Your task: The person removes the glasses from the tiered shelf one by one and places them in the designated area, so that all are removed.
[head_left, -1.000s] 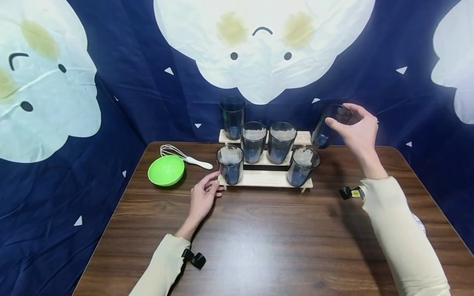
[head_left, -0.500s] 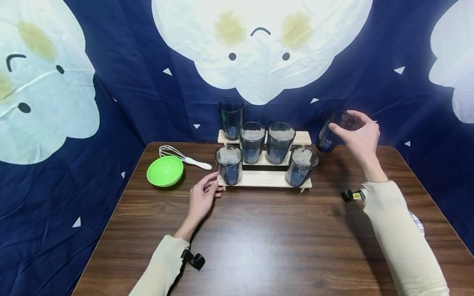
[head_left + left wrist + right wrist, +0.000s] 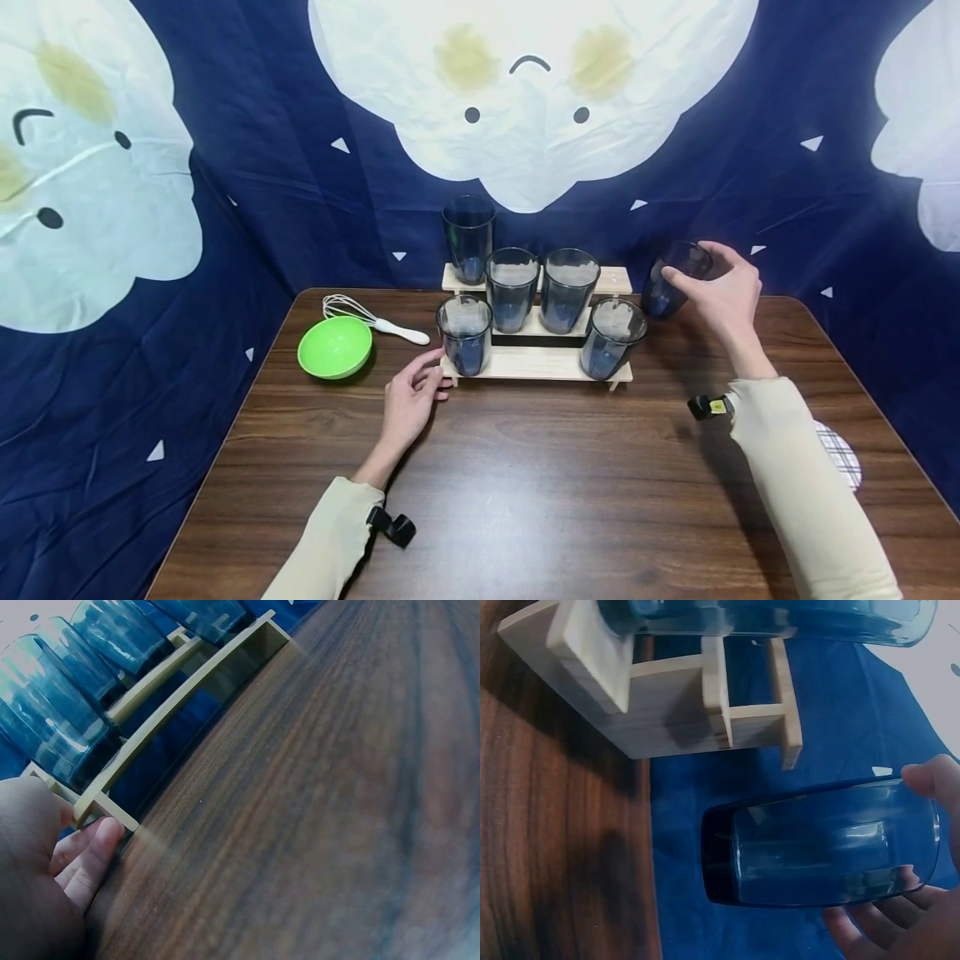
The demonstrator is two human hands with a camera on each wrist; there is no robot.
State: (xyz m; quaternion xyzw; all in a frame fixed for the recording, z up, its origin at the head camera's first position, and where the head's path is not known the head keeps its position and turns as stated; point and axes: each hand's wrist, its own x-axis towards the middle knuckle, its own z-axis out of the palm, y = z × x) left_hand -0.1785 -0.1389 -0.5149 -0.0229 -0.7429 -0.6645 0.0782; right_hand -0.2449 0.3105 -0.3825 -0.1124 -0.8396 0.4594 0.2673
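Note:
In the head view my right hand (image 3: pixel 723 292) grips a dark blue drinking glass (image 3: pixel 672 282) near its rim, to the right of a three-step wooden rack (image 3: pixel 536 362). The right wrist view shows that glass (image 3: pixel 817 844) apart from the rack and off the table, thumb on one side and fingers on the other. My left hand (image 3: pixel 411 396) holds the rack's front left corner; in the left wrist view its fingertips (image 3: pixel 109 831) are at the end leg. Similar glasses stand on the rack: one (image 3: pixel 470 242) top left, two (image 3: pixel 513 292) on the middle step, two (image 3: pixel 613 342) on the bottom.
Left of the rack are a green bowl (image 3: pixel 335 347) and a white whisk (image 3: pixel 378 321). A checked round piece (image 3: pixel 840 454) lies partly under the right sleeve. A navy cloth (image 3: pixel 247 183) with cloud prints hangs behind the brown wooden table (image 3: pixel 525 483).
My right hand has lowered the glass beside the rack, first drifting right, then slightly back left. The left hand stays at the rack's corner.

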